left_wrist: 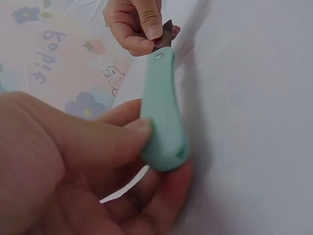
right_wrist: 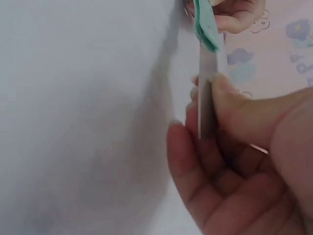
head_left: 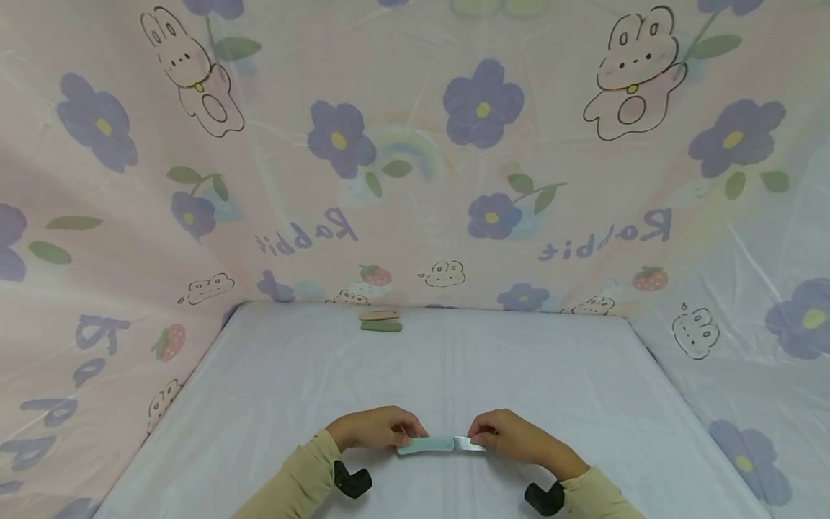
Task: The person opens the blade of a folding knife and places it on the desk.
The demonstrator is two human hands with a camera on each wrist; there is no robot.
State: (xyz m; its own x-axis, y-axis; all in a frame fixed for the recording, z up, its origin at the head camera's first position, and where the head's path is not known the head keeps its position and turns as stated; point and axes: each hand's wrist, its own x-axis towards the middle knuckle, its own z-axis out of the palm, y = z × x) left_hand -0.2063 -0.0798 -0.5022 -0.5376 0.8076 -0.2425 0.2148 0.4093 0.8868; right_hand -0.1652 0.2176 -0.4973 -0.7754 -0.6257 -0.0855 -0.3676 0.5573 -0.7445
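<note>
A folding knife with a mint-green handle [head_left: 428, 445] lies crosswise between the two hands, its silver blade [head_left: 463, 444] out to the right. My left hand [head_left: 382, 427] grips the rounded end of the handle between thumb and fingers; the left wrist view shows the handle [left_wrist: 164, 107] close up. The right hand [head_left: 512, 436] pinches the flat of the blade between thumb and fingers. In the right wrist view the blade [right_wrist: 208, 107] runs out from the handle's end, with part of it hidden by the thumb.
Toward the back of the white table [head_left: 551, 375] lie a beige slim piece [head_left: 379, 316] and an olive-green slim piece [head_left: 381, 326], side by side. A printed cloth [head_left: 402, 238] with rabbits and flowers hangs around the table's back and sides.
</note>
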